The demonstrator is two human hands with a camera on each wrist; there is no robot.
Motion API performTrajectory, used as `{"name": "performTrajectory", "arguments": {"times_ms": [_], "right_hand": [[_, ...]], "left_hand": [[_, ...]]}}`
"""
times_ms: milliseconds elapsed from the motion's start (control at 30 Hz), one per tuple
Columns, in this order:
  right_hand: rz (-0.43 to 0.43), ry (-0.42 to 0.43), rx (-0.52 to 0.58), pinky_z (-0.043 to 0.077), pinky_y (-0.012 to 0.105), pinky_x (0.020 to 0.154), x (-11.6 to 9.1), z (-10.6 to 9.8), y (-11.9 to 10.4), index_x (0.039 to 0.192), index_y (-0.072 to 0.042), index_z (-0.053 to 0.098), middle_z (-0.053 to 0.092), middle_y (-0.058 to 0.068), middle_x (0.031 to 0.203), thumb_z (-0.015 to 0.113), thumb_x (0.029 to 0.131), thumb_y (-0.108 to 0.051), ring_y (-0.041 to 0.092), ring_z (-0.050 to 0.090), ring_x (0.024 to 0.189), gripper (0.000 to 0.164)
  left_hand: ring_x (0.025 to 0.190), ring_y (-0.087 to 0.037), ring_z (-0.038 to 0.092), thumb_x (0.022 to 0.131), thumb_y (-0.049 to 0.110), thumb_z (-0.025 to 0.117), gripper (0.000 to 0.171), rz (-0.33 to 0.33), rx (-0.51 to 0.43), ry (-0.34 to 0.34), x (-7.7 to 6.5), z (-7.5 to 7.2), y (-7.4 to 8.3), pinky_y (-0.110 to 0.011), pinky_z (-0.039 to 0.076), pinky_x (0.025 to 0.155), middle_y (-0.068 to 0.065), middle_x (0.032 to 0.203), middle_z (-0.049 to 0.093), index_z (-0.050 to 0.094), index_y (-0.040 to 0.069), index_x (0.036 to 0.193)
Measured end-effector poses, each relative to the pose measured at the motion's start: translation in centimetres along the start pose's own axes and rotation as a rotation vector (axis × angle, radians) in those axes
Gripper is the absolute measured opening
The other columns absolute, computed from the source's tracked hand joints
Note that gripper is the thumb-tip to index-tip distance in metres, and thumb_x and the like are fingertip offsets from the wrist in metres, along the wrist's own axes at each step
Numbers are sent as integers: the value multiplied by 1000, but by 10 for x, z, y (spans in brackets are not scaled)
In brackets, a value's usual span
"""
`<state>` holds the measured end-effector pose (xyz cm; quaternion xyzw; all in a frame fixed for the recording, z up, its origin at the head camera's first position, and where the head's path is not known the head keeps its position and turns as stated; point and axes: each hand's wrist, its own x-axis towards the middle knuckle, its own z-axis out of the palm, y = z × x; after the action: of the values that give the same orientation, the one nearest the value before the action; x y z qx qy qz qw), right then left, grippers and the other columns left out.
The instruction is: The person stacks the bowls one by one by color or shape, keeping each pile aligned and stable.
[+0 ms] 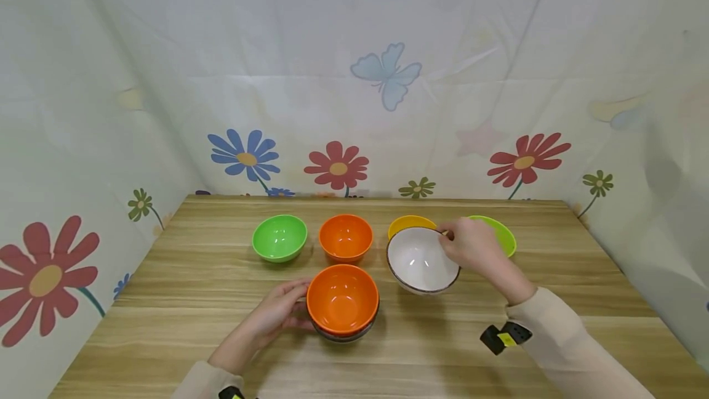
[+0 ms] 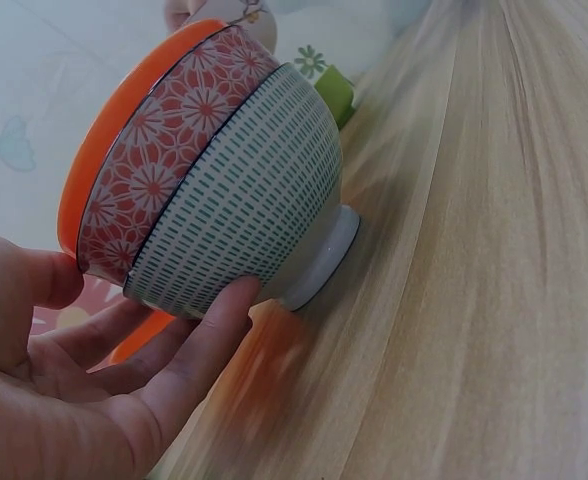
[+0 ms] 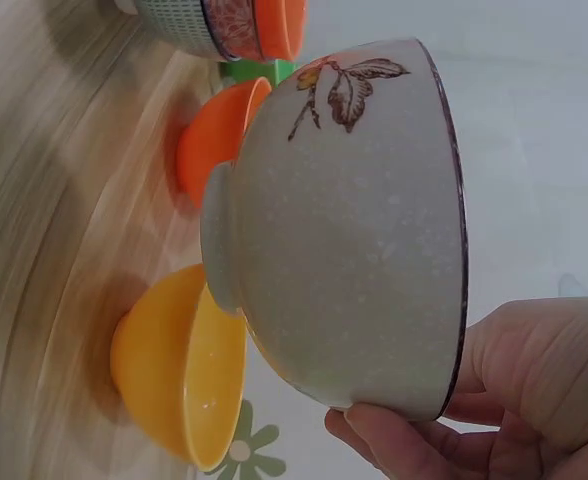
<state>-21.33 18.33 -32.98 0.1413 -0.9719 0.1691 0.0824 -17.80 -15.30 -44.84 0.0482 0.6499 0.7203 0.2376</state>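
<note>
In the head view, my right hand [image 1: 477,244] pinches the rim of a white bowl [image 1: 421,260] with a dark edge and holds it above the table. A brown leaf sprig decorates its outer wall in the right wrist view. My left hand [image 1: 282,308] grips the side of a bowl stack, thumb by the upper rim and fingers spread round the wall. That stack has an orange bowl [image 1: 343,297] on top, a red flower-patterned bowl [image 2: 159,165] beneath, and a green-dashed bowl [image 2: 249,190] at the bottom, its foot at the table surface.
Behind the hands, a row stands on the wooden table [image 1: 194,300]: a green bowl [image 1: 279,239], another orange bowl [image 1: 346,237], a yellow bowl [image 3: 164,365] and a lime bowl [image 1: 501,236]. The white bowl and right hand partly cover the last two. A flowered curtain [image 1: 332,109] hangs behind.
</note>
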Motion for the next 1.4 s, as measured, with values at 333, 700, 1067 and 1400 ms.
{"name": "performTrajectory", "arguments": {"times_ms": [333, 700, 1067, 1400], "right_hand": [[-34, 16, -5, 40, 20, 44, 10, 2, -21, 93, -1, 72, 65, 9, 72, 63, 81, -6, 15, 48, 55, 16], [-65, 25, 6, 35, 22, 43, 15, 3, -43, 89, -5, 73, 62, 3, 64, 62, 80, -8, 15, 46, 52, 14], [-93, -2, 46, 42, 20, 45, 19, 8, -63, 94, -6, 73, 67, 6, 75, 62, 82, -8, 15, 51, 56, 16], [-144, -32, 77, 41, 19, 46, 21, 18, -78, 93, -9, 74, 67, 3, 75, 62, 82, -9, 12, 51, 58, 16]], "left_hand": [[99, -23, 60, 97, 24, 43, 49, -2, 7, 2, -1, 0, 0, -42, 55, 75, -20, 133, 46, 38, -7, 135], [103, -24, 60, 97, 24, 43, 49, -2, -1, 11, -1, -1, 0, -44, 55, 77, -22, 135, 44, 38, -7, 135], [103, -25, 59, 97, 23, 42, 49, -2, -2, 12, 0, 0, -1, -45, 54, 77, -23, 135, 43, 37, -8, 135], [103, -24, 59, 97, 24, 42, 49, -2, 2, 4, 0, -1, -1, -45, 55, 77, -21, 133, 47, 37, -7, 135]]}}
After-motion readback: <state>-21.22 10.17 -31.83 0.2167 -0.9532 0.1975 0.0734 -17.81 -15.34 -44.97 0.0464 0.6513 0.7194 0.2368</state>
